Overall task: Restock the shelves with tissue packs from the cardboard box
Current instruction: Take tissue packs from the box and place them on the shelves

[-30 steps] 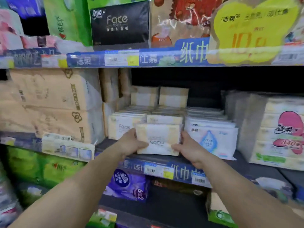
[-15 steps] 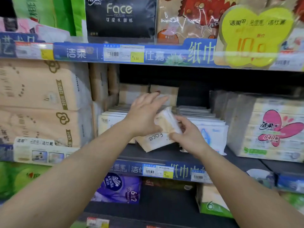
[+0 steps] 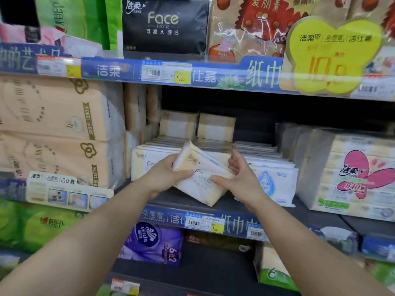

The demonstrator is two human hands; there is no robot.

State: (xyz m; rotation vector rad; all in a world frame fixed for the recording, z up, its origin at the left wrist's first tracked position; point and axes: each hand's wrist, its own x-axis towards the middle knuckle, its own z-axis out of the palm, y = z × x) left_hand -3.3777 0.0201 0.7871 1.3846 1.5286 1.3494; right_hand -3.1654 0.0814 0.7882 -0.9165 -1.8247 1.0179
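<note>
"Face" tissue pack (image 3: 201,178) — tilted between left hand (image 3: 164,176) and right hand (image 3: 237,178)

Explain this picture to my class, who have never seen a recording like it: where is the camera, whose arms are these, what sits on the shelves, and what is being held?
There is no machine here. A person wears one wide-angle camera on the head, so you look forward and down along their two bare arms, as if through their eyes.

They face shop shelves of tissue goods. The left hand and the right hand together hold one cream and white tissue pack, tilted, above the front of the middle shelf. The left hand grips its left end; the right thumb presses its front, with the fingers spread behind.

Behind it lie flat rows of similar packs. To the right are white packs with a blue drop; further right, a large bundle with a pink flower. Big beige bundles stand on the left. A black Face pack sits on the shelf above.

No cardboard box is in view.
</note>
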